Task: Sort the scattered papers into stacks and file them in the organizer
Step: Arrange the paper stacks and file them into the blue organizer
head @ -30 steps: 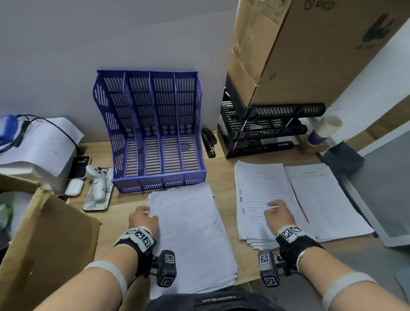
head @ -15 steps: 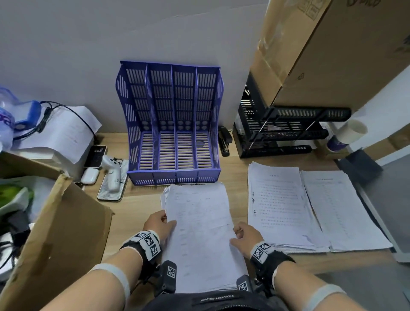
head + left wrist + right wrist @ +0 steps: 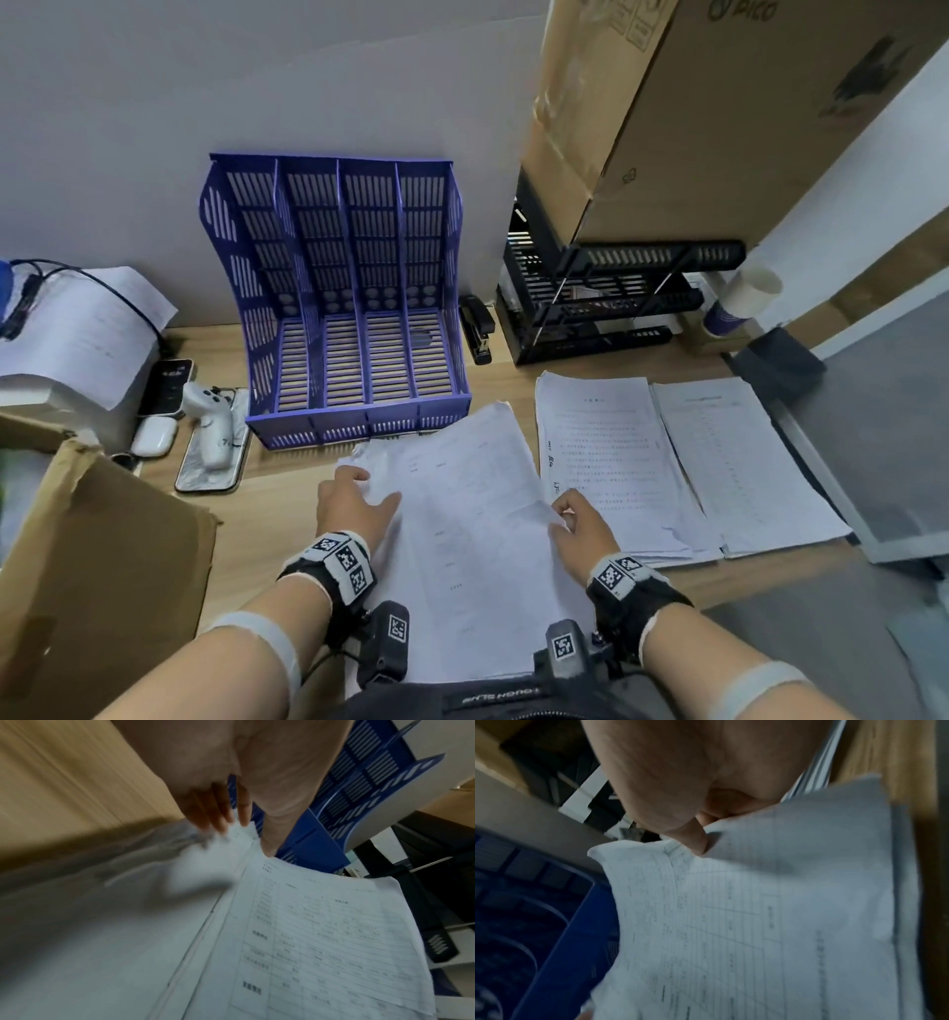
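head view: since a moment ago the near stack (image 3: pixel 462 514) has tilted up off the table (image 3: pixel 267 519) before the organizer (image 3: pixel 354 318); left hand (image 3: pixel 354 506) and right hand (image 3: pixel 583 529) fingers grasping its sides, likely readying to file.

Wooden desk (image 3: pixel 272 519): blue organizer (image 3: pixel 349 318), paper stacks (image 3: pixel 667 462) (three), stapler (image 3: pixel 476 329), black tray rack (image 3: pixel 606 298), phone (image 3: pixel 167 385).
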`<state>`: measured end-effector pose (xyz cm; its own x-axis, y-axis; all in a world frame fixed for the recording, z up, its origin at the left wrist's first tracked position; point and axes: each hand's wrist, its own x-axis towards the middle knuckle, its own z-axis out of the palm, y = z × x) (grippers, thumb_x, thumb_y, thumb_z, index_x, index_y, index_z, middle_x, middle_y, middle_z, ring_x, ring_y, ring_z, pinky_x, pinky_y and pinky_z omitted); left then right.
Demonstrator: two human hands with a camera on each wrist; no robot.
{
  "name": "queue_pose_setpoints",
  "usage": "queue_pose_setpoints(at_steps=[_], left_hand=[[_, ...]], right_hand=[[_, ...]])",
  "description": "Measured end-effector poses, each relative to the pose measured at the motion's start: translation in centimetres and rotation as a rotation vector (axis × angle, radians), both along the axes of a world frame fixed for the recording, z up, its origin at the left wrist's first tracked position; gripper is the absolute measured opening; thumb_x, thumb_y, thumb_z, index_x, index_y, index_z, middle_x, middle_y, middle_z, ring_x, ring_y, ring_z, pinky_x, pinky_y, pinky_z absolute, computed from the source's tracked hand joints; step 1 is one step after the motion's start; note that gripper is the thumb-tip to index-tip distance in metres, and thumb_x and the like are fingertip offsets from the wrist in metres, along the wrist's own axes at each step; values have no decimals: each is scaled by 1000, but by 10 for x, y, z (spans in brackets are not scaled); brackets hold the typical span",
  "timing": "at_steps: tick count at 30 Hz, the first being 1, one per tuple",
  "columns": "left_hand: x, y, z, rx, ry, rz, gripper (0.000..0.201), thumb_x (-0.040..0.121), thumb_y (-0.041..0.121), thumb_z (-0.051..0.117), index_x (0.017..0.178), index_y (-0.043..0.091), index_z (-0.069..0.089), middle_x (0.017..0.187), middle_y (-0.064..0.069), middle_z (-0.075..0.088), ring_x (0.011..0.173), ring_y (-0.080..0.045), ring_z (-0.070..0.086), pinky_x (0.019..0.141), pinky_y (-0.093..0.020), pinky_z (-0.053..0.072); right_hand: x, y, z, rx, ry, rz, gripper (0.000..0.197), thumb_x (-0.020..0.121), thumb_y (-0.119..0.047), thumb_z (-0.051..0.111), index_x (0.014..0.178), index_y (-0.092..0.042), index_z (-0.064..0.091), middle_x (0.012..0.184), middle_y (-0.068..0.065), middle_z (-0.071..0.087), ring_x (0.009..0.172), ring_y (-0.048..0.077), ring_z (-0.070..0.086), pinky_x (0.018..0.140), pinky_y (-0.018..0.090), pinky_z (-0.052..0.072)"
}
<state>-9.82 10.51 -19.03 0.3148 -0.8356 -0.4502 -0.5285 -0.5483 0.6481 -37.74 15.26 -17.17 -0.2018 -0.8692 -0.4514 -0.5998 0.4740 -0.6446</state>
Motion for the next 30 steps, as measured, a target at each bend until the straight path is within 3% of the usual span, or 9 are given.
queue_pose_setpoints(at_steps=[4, 6, 9, 12, 15, 17, 20, 25, 30], left_hand=[[-28, -9, 10, 55, 299, -72, 49, 78, 32, 80, 115, 15, 51, 95, -3, 64, 77, -16, 60, 73, -29, 49], [-49, -10, 12, 133, 488, -167, 42, 82, 32, 77, 113, 16, 55, 94, -3, 70, 79, -17, 67, 63, -29, 53], [-83, -14, 11, 264, 661, -272, 30, 86, 30, 72, 112, 14, 66, 105, -11, 75, 95, -32, 72, 77, -44, 60], [-118, -27, 1, 242, 685, -254, 43, 73, 40, 73, 108, 15, 68, 102, -17, 75, 96, -41, 70, 88, -62, 54], [-155, -42, 13, 224, 774, -186, 26, 95, 23, 59, 118, 12, 61, 108, -19, 73, 100, -43, 68, 91, -62, 52], [-182, -50, 19, 220, 780, -202, 28, 98, 20, 53, 124, 13, 59, 111, -14, 73, 102, -39, 68, 94, -59, 51], [-225, -57, 23, 191, 761, -324, 36, 97, 23, 54, 132, 19, 55, 119, -6, 71, 105, -33, 68, 93, -55, 54], [-306, -59, 33, 148, 732, -431, 38, 93, 9, 57, 130, 15, 49, 113, -14, 71, 96, -32, 71, 86, -52, 58], [-365, -60, 47, 243, 868, -563, 51, 94, 8, 60, 141, 20, 43, 106, -12, 71, 92, -24, 69, 82, -40, 60]], right_hand=[[-24, -5, 16, -37, -111, -113, 17, 91, -2, 46, 94, -18, 50, 84, 0, 58, 68, 11, 49, 59, 22, 36], [-37, -6, 24, -54, -167, -184, 17, 92, -3, 48, 96, -18, 54, 96, 3, 65, 79, 17, 56, 64, 24, 41], [-57, -3, 37, -96, -199, -251, 10, 94, -8, 52, 98, -15, 57, 99, 1, 66, 86, 16, 59, 67, 18, 43], [-82, 5, 46, -4, -211, -292, 12, 94, -21, 58, 102, -15, 51, 94, -7, 58, 101, 16, 57, 77, 20, 42], [-113, 15, 46, 182, -316, -306, 19, 91, -17, 61, 110, -17, 55, 104, -1, 64, 99, 16, 60, 91, 29, 49], [-137, 20, 42, 202, -248, -235, 25, 88, -12, 60, 111, -22, 60, 117, 3, 67, 104, 19, 63, 95, 34, 51], [-176, 21, 46, 119, -62, -243, 29, 88, -12, 55, 115, -22, 61, 116, -2, 65, 107, 19, 60, 94, 29, 47], [-255, 12, 57, -18, 110, -459, 26, 89, -7, 47, 108, -17, 62, 108, 3, 67, 98, 23, 62, 88, 25, 46], [-326, -1, 63, -51, 281, -582, 31, 87, -11, 51, 114, -17, 63, 110, 9, 68, 99, 31, 63, 89, 37, 51]])
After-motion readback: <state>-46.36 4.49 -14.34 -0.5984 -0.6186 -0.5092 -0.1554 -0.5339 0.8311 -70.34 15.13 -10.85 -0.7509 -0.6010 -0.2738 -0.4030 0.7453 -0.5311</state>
